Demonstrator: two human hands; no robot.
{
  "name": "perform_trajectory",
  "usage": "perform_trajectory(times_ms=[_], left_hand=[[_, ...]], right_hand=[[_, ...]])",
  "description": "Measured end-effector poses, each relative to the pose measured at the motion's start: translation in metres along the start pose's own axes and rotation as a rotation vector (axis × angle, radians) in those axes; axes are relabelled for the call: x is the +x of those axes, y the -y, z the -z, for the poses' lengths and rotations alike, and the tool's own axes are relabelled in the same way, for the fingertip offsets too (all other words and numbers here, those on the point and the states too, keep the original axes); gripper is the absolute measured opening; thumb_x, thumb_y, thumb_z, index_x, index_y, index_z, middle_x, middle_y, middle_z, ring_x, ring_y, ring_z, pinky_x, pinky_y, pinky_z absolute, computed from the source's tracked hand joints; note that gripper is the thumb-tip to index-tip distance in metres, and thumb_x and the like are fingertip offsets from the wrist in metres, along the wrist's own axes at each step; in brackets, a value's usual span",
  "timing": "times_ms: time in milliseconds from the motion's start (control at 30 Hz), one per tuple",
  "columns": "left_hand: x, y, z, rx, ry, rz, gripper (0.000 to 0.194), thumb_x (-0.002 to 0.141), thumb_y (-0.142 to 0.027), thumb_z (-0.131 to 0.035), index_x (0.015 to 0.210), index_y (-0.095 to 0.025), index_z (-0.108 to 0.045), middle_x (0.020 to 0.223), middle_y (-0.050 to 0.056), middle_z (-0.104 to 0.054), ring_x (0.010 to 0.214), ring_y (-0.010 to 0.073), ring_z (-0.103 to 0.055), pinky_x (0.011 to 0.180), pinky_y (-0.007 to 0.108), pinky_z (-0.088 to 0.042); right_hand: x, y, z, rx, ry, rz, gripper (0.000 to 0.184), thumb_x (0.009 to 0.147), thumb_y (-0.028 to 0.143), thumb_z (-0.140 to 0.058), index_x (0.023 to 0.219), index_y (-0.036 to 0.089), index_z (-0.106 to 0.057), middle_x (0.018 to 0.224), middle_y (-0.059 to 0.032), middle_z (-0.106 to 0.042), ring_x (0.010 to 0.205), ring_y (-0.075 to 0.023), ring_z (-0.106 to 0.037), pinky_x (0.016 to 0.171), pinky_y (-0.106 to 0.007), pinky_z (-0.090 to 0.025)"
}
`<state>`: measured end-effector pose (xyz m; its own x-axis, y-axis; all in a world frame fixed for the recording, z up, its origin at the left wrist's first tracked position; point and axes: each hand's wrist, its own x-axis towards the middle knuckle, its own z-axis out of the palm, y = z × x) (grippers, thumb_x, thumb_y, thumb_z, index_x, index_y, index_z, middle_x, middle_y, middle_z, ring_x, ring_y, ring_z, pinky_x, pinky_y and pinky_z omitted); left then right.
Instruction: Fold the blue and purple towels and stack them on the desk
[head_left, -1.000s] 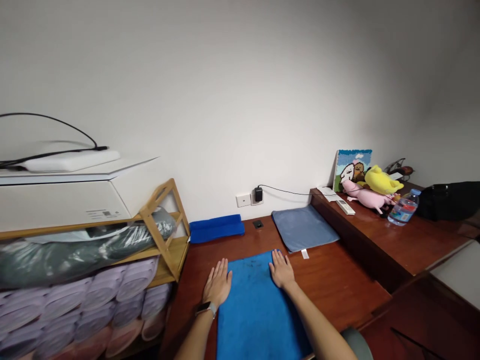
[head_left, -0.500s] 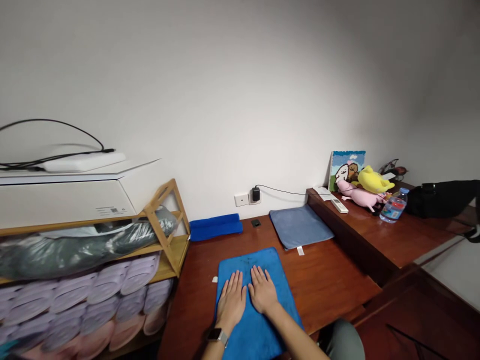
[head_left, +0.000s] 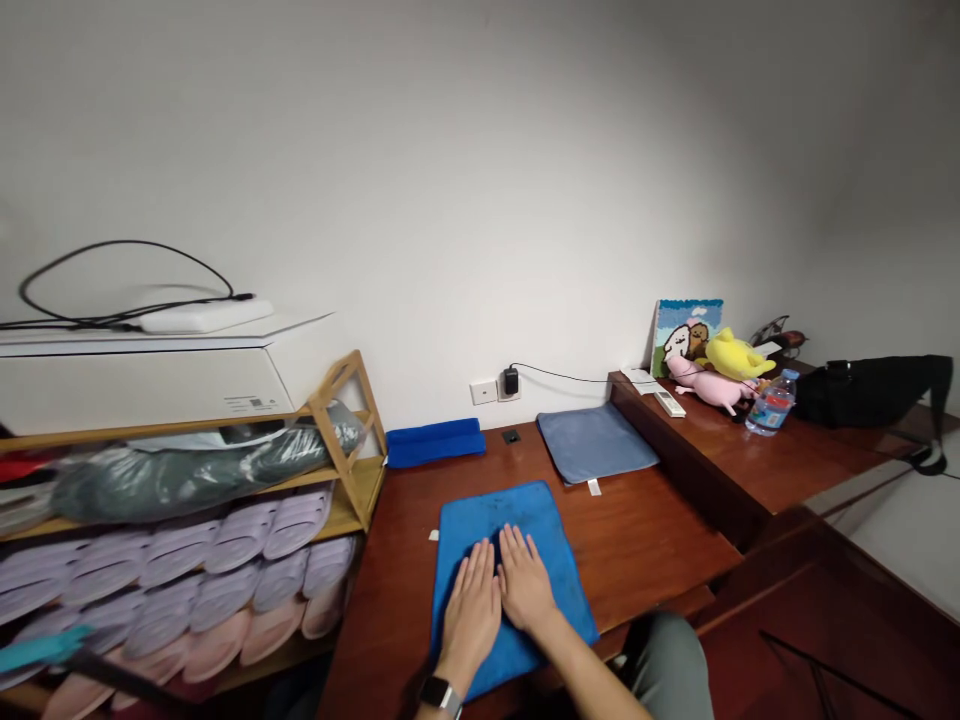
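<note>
A blue cloth (head_left: 551,550) lies spread on the brown wooden desk (head_left: 637,530), dark stains near its far edge. On it rest my left hand (head_left: 472,605), with a watch (head_left: 441,694) at the wrist, and my right hand (head_left: 526,583). Both are palm down with fingers stretched out, close beside each other, and neither grips anything. Toward the wall are a folded darker blue cloth (head_left: 435,443) at the left and a grey-blue cloth (head_left: 596,445) with a white tag at the right.
At the left, a wooden rack (head_left: 352,440) holds slippers (head_left: 240,535), a plastic-wrapped bundle (head_left: 202,480) and a white box (head_left: 150,390). The raised desk at the right bears plush toys (head_left: 709,388), a remote (head_left: 670,404), a water bottle (head_left: 772,402) and a black bag (head_left: 855,390). A charger (head_left: 511,381) is plugged into the wall.
My hands have drawn closer together on the blue cloth, the left one now angled toward the right. The view has shifted slightly, showing more of the rack.
</note>
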<state>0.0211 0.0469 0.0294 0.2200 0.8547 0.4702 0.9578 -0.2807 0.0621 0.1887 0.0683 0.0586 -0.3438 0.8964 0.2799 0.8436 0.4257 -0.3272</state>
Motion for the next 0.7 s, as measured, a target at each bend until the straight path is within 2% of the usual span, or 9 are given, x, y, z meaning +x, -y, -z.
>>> perform_trajectory(times_ms=[100,200,300,400,467,567,633,700], left_hand=[[-0.018,-0.009,-0.015,0.010,0.055,0.046,0.059,0.105,-0.033,-0.029,0.155,-0.014,-0.053,0.161,0.014,-0.055,0.151,0.0275,-0.050,0.125,0.052,-0.042],[-0.022,-0.004,-0.016,-0.001,0.112,0.059,0.059,0.104,-0.034,-0.029,0.154,-0.015,-0.054,0.164,0.012,-0.051,0.153,0.0263,-0.048,0.127,0.050,-0.039],[-0.027,0.017,-0.005,-0.004,0.133,0.137,0.062,0.104,-0.036,-0.028,0.155,-0.012,-0.053,0.163,0.014,-0.052,0.153,0.0274,-0.047,0.128,0.051,-0.037],[-0.039,0.045,0.010,0.067,0.058,0.319,0.065,0.102,-0.033,-0.025,0.156,-0.009,-0.051,0.158,0.019,-0.058,0.150,0.0314,-0.051,0.127,0.057,-0.036],[-0.043,0.054,0.020,0.094,-0.009,0.352,0.066,0.101,-0.031,-0.024,0.158,-0.008,-0.047,0.155,0.020,-0.060,0.149,0.0317,-0.052,0.127,0.058,-0.035],[-0.040,0.035,0.030,0.087,-0.087,0.262,0.065,0.102,-0.032,-0.026,0.161,-0.008,-0.040,0.160,0.019,-0.055,0.153,0.0308,-0.047,0.128,0.056,-0.033],[-0.039,0.007,0.028,0.074,-0.101,0.148,0.063,0.104,-0.033,-0.030,0.162,-0.012,-0.040,0.165,0.015,-0.051,0.156,0.0283,-0.042,0.129,0.052,-0.033],[-0.043,-0.019,0.020,0.061,-0.078,0.012,0.059,0.104,-0.032,-0.034,0.160,-0.018,-0.045,0.164,0.010,-0.053,0.155,0.0248,-0.044,0.129,0.048,-0.035]], right_hand=[[-0.014,0.016,-0.014,0.017,0.098,-0.024,0.063,0.112,0.043,-0.031,0.167,0.013,-0.034,0.171,-0.0116,-0.032,0.161,-0.0257,-0.027,0.133,-0.046,-0.022],[-0.017,0.011,-0.010,0.026,0.124,-0.030,0.063,0.112,0.043,-0.028,0.167,0.012,-0.034,0.171,-0.0114,-0.032,0.162,-0.0241,-0.025,0.133,-0.046,-0.020],[-0.020,-0.012,0.007,0.019,0.135,-0.104,0.063,0.112,0.041,-0.026,0.167,0.012,-0.035,0.172,-0.0106,-0.030,0.162,-0.0246,-0.024,0.133,-0.046,-0.019],[-0.025,-0.046,0.029,-0.053,0.149,-0.293,0.063,0.111,0.036,-0.025,0.167,0.009,-0.033,0.173,-0.0124,-0.026,0.162,-0.0263,-0.024,0.133,-0.046,-0.019],[-0.028,-0.060,0.040,-0.083,0.158,-0.349,0.063,0.110,0.034,-0.027,0.167,0.008,-0.032,0.173,-0.0125,-0.025,0.162,-0.0256,-0.024,0.133,-0.044,-0.020],[-0.034,-0.054,0.041,-0.074,0.119,-0.319,0.063,0.111,0.037,-0.028,0.167,0.009,-0.033,0.173,-0.0122,-0.026,0.163,-0.0260,-0.022,0.133,-0.045,-0.018],[-0.042,-0.034,0.029,-0.047,0.048,-0.238,0.063,0.112,0.040,-0.028,0.167,0.010,-0.032,0.173,-0.0115,-0.025,0.163,-0.0265,-0.021,0.133,-0.047,-0.018],[-0.052,-0.009,0.011,-0.020,0.010,-0.115,0.061,0.112,0.041,-0.030,0.167,0.014,-0.032,0.173,-0.0101,-0.026,0.163,-0.0257,-0.022,0.133,-0.046,-0.021]])
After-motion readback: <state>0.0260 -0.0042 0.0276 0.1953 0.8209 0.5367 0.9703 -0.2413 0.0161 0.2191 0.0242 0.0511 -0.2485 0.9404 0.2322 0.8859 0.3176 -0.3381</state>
